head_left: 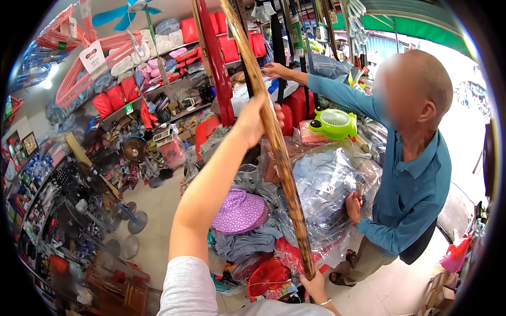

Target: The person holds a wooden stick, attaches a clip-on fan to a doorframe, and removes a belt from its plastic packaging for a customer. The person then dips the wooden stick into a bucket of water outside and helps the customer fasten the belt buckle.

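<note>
So there's this long, mottled wooden pole [279, 152] slanting right across the view, top running out of frame, bottom end down by the wearer. The left hand [251, 122] is wrapped around it partway up with the arm stretched out, and the right hand [315, 288] is gripping the lower end. Progress-wise: it's picked up, held at two spots and not set down; can't tell how much handling is left.

Just beside it up top is a glossy red wooden piece [216, 68]. Under the pole there's a heap of stock: purple flowered hat [240, 210], folded grey-blue cloth [245, 242], clothes in clear plastic [329, 179], plus a green fan [337, 124] behind. To the right, someone in a blue shirt [414, 179] has one hand raised near some hanging straps, the other at the plastic. Red bags [109, 104] line the back.
</note>
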### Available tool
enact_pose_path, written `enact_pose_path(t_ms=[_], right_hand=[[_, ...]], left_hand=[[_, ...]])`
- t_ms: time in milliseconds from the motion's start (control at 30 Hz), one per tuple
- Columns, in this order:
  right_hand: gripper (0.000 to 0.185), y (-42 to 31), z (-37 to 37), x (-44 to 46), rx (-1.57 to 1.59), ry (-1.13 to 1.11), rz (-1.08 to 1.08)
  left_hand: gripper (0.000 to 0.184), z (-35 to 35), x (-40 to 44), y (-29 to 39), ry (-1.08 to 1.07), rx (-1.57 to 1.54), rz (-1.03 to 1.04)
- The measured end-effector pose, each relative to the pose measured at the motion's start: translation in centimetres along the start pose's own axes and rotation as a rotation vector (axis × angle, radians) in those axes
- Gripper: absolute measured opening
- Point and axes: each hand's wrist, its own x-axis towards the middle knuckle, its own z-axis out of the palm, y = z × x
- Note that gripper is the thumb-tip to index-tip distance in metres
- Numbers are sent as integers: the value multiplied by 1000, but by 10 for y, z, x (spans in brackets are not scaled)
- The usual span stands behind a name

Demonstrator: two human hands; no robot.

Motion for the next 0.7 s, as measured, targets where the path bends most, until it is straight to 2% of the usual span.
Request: enact_pose_path(t_ms=[133,200,300,367,500,700], right_hand=[[30,65,-27,-40,-198,-73,68],[38,65,-41,-57,-289,-103,388],[47,133,-47,-70,-367,-160,362],[48,144,-55,-78,-306,-179,390],[50,135,-55,-87,-157,-133,413],[47,139,-51,-91,-181,-113,437]], left_hand=[[26,11,-34,-62,-34,6,-129],[27,14,-45,-91,-52,20,-178],[31,25,-59,-113,-121,12,-222],[32,28,-61,-122,-159,31,-229],[31,30,-55,-133,-166,32,-235],[29,30,-61,-144,-142,12,-280]])
